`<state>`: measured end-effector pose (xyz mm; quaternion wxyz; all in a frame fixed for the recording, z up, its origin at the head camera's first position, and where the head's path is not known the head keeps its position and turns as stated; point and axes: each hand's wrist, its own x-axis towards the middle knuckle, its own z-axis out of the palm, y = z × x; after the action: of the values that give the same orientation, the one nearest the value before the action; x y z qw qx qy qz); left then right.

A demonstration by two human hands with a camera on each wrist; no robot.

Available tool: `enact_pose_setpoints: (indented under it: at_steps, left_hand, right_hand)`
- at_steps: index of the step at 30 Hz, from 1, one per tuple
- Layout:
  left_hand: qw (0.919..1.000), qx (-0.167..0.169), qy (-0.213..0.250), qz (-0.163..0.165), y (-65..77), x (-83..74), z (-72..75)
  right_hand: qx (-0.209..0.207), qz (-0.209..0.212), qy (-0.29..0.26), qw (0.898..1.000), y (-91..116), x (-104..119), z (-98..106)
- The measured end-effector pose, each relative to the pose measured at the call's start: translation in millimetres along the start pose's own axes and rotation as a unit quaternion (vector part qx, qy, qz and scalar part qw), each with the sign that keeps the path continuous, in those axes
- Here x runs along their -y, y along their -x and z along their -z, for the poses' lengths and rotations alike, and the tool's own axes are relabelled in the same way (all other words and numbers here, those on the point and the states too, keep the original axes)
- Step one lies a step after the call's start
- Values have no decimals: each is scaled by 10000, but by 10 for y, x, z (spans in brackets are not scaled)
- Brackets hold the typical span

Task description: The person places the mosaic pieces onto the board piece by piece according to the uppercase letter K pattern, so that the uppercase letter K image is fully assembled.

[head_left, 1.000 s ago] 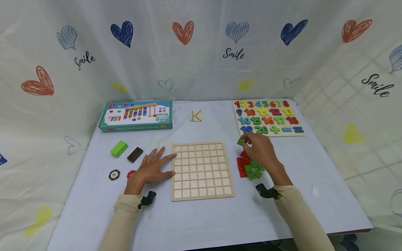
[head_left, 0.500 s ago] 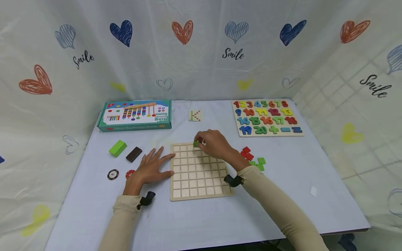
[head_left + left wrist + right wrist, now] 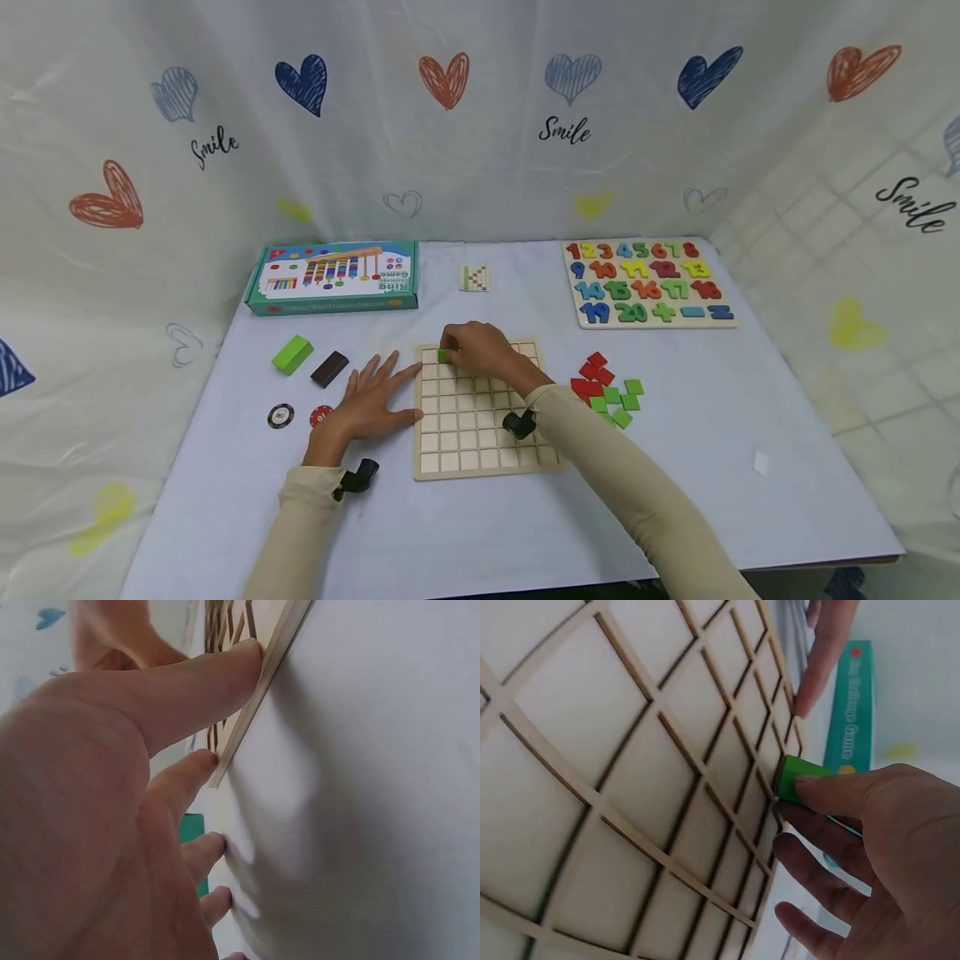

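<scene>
thumb and forefinger of the left hand (image 3: 367,404) touch the wooden board (image 3: 468,439) at its nine and ten o'clock, fingers spread wide, gripping nothing; steady pressure there should stop sliding. at the board's eleven o'clock, a green tile (image 3: 444,356) is pinched narrowly by the right hand (image 3: 480,348); whether it is seated i cannot tell. best to square it to the cell walls, then press evenly. loose red tiles (image 3: 587,387) and green tiles (image 3: 621,417) lie off the board's three o'clock

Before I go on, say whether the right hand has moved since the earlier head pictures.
Yes: the right hand moved left, from right of the grid board to near its far-left corner.
</scene>
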<state>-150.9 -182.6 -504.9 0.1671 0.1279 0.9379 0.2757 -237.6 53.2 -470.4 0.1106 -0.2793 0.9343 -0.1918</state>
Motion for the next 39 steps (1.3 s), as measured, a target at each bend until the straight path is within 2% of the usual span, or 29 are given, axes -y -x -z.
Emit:
enact_pose_setpoints:
  at_steps: [8,14,23,28,31,34,39]
  left_hand:
    - [9999,44,97,23,11,-18,36]
    - [10000,44,38,19,-15,18,1]
    - [10000,8,88,-2,19,-13,24]
    - [10000,-20,57,-8,18,-20,12]
    - [10000,-36,51,-16,9,-4,-11]
    - [10000,0,6,16,7,8,-16]
    - [10000,19,21,17,-10,38,-24]
  right_hand:
    - [-213,-182,25,9996,-74,-57,-52]
    - [-273,-225,-19,9994,-78,-107,-106]
    - [-564,64,652,9963,-52,-95,-162]
    - [-513,-59,976,9939,-10,-53,-109]
    - [-447,-141,861,9952,47,-24,-51]
    - [-517,-131,493,9974,149,2,31]
    - [-747,-81,83,9971,435,-33,201]
